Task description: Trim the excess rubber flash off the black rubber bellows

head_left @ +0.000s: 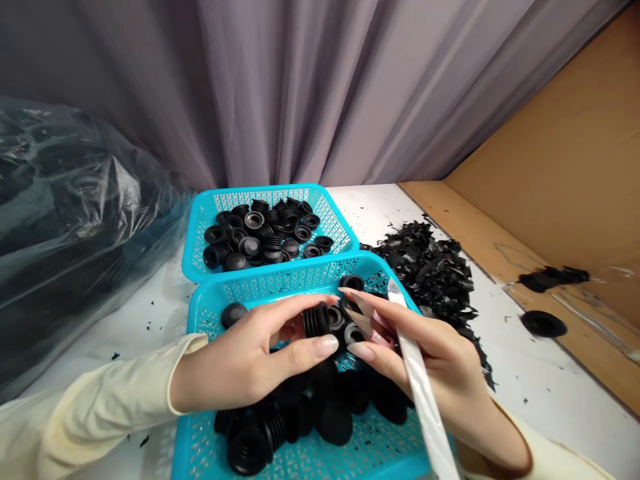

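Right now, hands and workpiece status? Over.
Left hand gripping ribbed black bellows. Right hand holding pointed tool. Black scraps heaped rightward, not between hands.

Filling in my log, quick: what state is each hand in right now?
Left hand: closed, holding a ribbed black part.
Right hand: closed, holding a pointed tool.

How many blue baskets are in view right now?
2: a far basket near the curtain, and a near basket in front of it. The plastic bag may hide others.
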The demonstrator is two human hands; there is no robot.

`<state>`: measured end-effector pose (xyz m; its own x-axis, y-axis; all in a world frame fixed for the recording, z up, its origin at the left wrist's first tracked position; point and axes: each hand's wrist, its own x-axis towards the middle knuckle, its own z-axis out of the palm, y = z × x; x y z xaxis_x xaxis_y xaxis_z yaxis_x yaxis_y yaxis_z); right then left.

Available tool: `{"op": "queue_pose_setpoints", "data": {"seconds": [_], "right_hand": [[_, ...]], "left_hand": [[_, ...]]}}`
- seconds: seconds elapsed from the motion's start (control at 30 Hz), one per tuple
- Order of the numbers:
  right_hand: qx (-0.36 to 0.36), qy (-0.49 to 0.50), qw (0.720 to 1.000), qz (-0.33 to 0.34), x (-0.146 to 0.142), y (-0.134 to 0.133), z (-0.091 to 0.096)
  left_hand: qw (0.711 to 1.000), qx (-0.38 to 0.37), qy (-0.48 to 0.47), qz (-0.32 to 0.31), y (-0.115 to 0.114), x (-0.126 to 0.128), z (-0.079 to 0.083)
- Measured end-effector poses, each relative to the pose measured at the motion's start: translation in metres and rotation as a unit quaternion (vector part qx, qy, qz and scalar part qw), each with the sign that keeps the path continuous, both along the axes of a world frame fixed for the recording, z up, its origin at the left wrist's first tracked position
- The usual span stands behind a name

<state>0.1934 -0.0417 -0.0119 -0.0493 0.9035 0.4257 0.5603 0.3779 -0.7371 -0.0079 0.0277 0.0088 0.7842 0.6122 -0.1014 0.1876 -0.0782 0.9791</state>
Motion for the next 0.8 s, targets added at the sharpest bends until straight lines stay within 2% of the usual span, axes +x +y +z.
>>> {"op": "queue_pose_setpoints", "data": {"seconds": [0.23,0.37,0.57,0.8], "right_hand": [[0.017,0.030,0.999,0.014,-0.0008,0.0007,0.0004],[0.012,0.044,0.999,0.022,-0.0037,-0.0002,0.0016],[0.029,-0.005,0.999,0.029,-0.0053,0.0013,0.0020],[0.039,-0.029,0.997,0.061,-0.0061,0.0040,0.0060]], "left_hand": [[1.000,0.015,0.022,-0.001,-0.0007,-0.0015,-0.0013],[1.000,-0.009,0.023,0.018,-0.0005,-0.0013,-0.0029],[0.995,0.091,0.029,0.014,0.0023,0.0006,-0.0009],[0.987,0.155,0.041,0.030,-0.0003,-0.0009,-0.0017]]}}
